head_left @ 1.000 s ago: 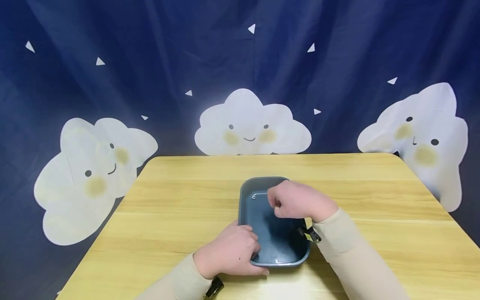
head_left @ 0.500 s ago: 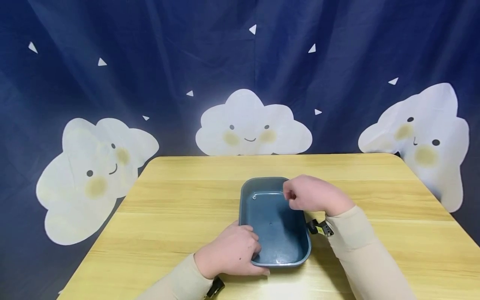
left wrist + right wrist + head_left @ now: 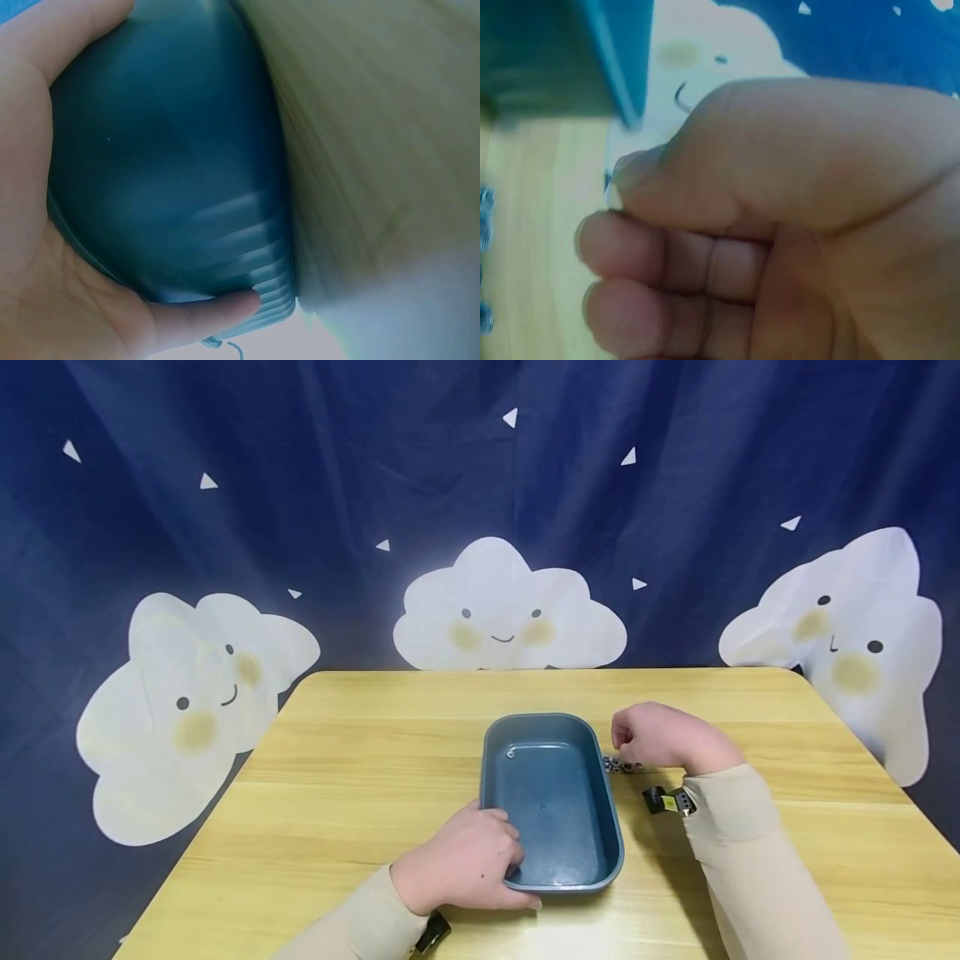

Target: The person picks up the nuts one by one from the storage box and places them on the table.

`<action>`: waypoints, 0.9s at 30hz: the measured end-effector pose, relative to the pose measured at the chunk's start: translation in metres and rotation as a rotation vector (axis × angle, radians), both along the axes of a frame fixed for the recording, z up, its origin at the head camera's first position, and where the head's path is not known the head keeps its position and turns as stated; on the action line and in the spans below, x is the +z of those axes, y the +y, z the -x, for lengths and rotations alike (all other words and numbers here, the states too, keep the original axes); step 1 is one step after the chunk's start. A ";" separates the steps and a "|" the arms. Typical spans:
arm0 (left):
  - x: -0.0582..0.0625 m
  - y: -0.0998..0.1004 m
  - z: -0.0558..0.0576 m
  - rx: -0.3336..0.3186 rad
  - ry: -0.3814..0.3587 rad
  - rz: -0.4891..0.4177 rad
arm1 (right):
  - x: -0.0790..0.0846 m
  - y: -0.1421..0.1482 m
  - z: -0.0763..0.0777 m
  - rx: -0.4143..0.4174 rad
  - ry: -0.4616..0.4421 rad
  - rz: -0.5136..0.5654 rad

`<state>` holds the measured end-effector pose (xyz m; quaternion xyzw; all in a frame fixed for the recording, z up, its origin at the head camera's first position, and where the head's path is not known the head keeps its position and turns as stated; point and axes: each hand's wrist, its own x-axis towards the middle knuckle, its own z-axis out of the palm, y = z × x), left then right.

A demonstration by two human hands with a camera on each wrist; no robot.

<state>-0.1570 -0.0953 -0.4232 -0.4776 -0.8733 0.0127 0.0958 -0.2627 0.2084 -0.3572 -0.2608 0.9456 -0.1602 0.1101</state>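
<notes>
A blue-grey rectangular tray (image 3: 557,814) sits on the wooden table. My left hand (image 3: 467,858) grips its near left corner, fingers over the rim and thumb along the outside; the left wrist view shows that hand against the tray's outer wall (image 3: 165,150). Inside, near the far left corner, lies one small metal nut (image 3: 511,754). My right hand (image 3: 667,737) hovers beyond the tray's right side, thumb and fingers curled together, nothing visible in the grasp. Several small metal nuts (image 3: 618,765) lie under and beside it, partly hidden by the hand.
The light wooden table (image 3: 360,760) spreads on all sides of the tray. Behind its far edge hangs a dark blue curtain (image 3: 337,460) printed with white clouds. A black wrist camera (image 3: 663,800) sits under the right sleeve, close to the tray's right rim.
My right hand has moved from over the tray out to its right, bringing the nuts on the table into view. The left hand keeps its grip and the tray stays put.
</notes>
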 end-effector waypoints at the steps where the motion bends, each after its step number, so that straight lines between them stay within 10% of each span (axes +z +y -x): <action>1: 0.000 0.000 0.000 -0.001 0.001 -0.001 | -0.002 0.003 0.002 -0.007 -0.010 -0.005; 27: -0.002 -0.001 0.000 0.005 -0.003 -0.008 | -0.052 0.010 0.026 -0.050 -0.040 -0.027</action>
